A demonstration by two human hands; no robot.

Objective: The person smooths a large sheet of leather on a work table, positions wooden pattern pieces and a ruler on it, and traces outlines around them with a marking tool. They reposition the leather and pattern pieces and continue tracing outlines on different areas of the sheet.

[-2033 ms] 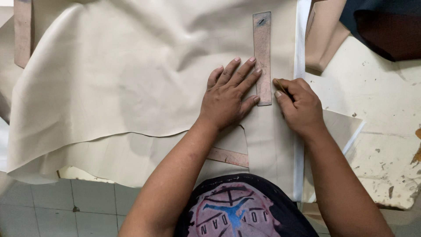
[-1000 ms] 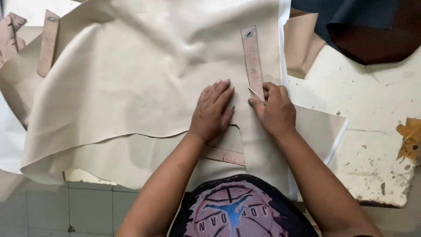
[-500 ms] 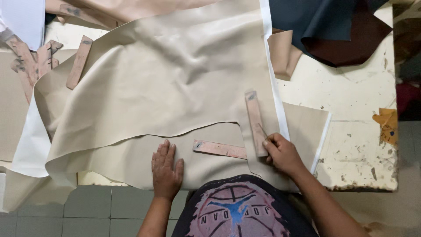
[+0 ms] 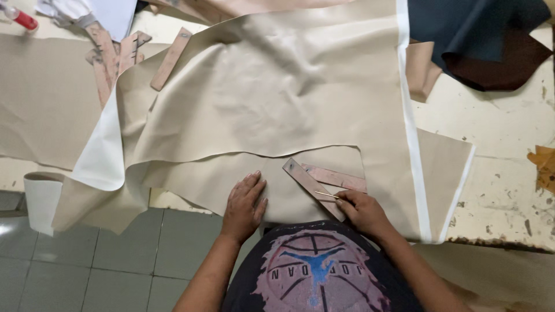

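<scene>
— At the bottom middle of the frame, what are your hands on?

— My left hand (image 4: 244, 202) lies flat on the beige sheet (image 4: 272, 98), its fingers (image 4: 254, 180) spread apart and holding nothing. My right hand (image 4: 361, 211) has its fingers pinched together on a thin metal-tipped tool (image 4: 327, 195), whose point rests on the strip template (image 4: 312, 188).

— How many of those strips do you count?

— Two by my hands: the one under the tool, slanting from upper left to lower right, and a second strip (image 4: 336, 177) lying nearly level just behind it, their ends touching or overlapping near my right hand. One more strip (image 4: 170, 59) lies at the upper left, and beside it a small heap of similar pieces (image 4: 110, 55) I cannot count.

— How does the strip under the tool look?

— Long, narrow, flat, pinkish brown, with a small hole near its upper end. It sits on the lower layer of beige material, just below the sheet's cut wavy edge.

— Anything else around?

— One dark blue piece (image 4: 462, 26) over a dark brown one (image 4: 503, 66) at the upper right, on the worn cream surface (image 4: 497, 150). One rolled beige end (image 4: 41, 199) hangs at lower left over the grey tiled floor (image 4: 115, 260).
</scene>
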